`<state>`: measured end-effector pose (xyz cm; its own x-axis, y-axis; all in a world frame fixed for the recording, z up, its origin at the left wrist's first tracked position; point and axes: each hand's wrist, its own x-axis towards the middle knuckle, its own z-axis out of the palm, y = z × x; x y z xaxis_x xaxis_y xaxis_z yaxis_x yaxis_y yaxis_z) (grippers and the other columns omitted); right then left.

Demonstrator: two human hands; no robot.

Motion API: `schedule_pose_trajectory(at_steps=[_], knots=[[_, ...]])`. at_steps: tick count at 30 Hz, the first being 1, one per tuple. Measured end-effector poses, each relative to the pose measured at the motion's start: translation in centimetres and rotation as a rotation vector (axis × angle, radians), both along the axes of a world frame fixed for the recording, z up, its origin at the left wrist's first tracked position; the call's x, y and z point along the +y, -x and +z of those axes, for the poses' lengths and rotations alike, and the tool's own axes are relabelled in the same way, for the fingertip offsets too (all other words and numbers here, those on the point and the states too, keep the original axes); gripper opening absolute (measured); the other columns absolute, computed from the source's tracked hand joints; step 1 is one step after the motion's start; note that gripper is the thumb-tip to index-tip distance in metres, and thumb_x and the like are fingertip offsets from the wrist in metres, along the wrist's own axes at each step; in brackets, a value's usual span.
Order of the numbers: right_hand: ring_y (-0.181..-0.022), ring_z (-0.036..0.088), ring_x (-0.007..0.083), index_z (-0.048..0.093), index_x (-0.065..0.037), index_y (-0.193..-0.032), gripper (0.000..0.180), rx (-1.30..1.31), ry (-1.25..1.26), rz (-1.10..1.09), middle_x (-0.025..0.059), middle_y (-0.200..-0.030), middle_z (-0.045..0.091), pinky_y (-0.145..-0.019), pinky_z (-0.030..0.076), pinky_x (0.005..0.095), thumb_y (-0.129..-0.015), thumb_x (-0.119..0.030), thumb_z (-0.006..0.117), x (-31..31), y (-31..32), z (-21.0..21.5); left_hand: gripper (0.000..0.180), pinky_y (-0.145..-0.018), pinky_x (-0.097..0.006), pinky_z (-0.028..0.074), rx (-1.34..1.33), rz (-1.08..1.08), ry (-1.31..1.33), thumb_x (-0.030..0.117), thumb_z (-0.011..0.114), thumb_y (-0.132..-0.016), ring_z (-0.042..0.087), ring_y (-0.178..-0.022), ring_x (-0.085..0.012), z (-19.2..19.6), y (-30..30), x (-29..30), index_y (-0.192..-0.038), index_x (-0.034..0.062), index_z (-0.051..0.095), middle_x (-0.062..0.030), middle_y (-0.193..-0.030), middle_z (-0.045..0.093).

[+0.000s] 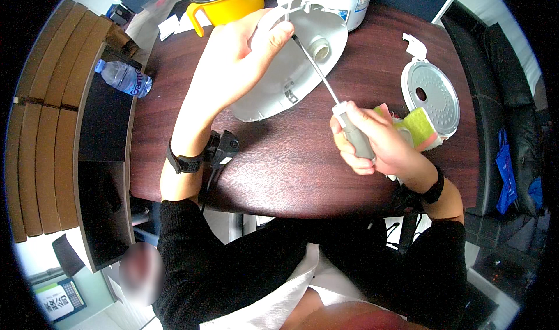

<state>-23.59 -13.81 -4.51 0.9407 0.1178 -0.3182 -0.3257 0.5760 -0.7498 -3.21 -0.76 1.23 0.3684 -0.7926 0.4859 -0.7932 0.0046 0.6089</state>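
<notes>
My left hand (239,56) grips the far left edge of a silvery, dish-shaped metal cover (268,91), its thumb pressed near a white plastic rim. A small round fitting (319,49) shows on the cover's inner face. My right hand (375,138) is closed around the grey handle of a screwdriver (355,133). Its long shaft slants up and left over the cover, with the dark tip close to my left thumb. Whether the tip touches a screw cannot be made out. Beyond my right hand lies a round grey-and-white perforated lid (432,94).
A yellow pot (230,7) with a dark lid and a white bucket (358,7) stand at the back. Next to my right hand is a yellow-green pad (420,126). A water bottle (123,78) is at the left, near stacked cardboard boxes (49,109). A black sofa (506,97) stands right.
</notes>
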Motion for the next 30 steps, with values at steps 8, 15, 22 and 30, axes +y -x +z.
schedule_pose_trajectory(at_steps=[8, 15, 22, 30], knots=[[-0.041, 0.051, 0.0102, 0.053, -0.002, -0.092, 0.036, 0.025, 0.843, -0.121, 0.0030, -0.061, 0.052, -0.034, 0.037, 0.0238, -0.096, -0.035, 0.042, -0.8, 0.3, 1.7, 0.041, -0.068, -0.029, 0.045, 0.080, -0.016, 0.017, 0.038, 0.052, -0.090, 0.057, -0.072, -0.0138, -0.4, -0.4, -0.1, -0.101, 0.0000, 0.061, -0.0090, -0.076, 0.062], [-0.040, 0.051, 0.0118, 0.054, -0.003, -0.077, 0.034, -0.106, 1.246, -0.291, 0.0031, -0.053, 0.051, -0.037, 0.037, 0.0266, -0.093, -0.033, 0.050, -1.4, 0.7, 2.3, 0.040, -0.071, -0.028, 0.046, 0.112, -0.038, 0.025, 0.037, 0.052, -0.090, 0.059, -0.076, -0.0139, -0.3, -0.2, 0.0, -0.105, 0.0007, 0.061, -0.0087, -0.080, 0.063], [-0.050, 0.056, 0.0283, 0.060, -0.002, -0.083, 0.027, -0.128, 1.452, -0.384, 0.0127, -0.063, 0.059, -0.049, 0.043, 0.0350, -0.086, -0.029, 0.059, -1.5, 0.9, 3.2, 0.041, -0.072, -0.028, 0.046, 0.117, -0.030, 0.012, 0.038, 0.053, -0.090, 0.059, -0.077, -0.0139, -0.1, 0.1, -0.1, -0.105, 0.0011, 0.061, -0.0088, -0.081, 0.063], [-0.059, 0.060, 0.0289, 0.062, -0.005, -0.087, 0.027, -0.296, 1.842, -0.518, 0.0114, -0.070, 0.061, -0.054, 0.044, 0.0357, -0.078, -0.030, 0.067, -1.8, 1.2, 3.5, 0.042, -0.072, -0.028, 0.045, 0.115, -0.040, 0.022, 0.039, 0.052, -0.090, 0.058, -0.078, -0.0142, -0.3, -0.1, -0.1, -0.105, 0.0009, 0.061, -0.0092, -0.081, 0.063]])
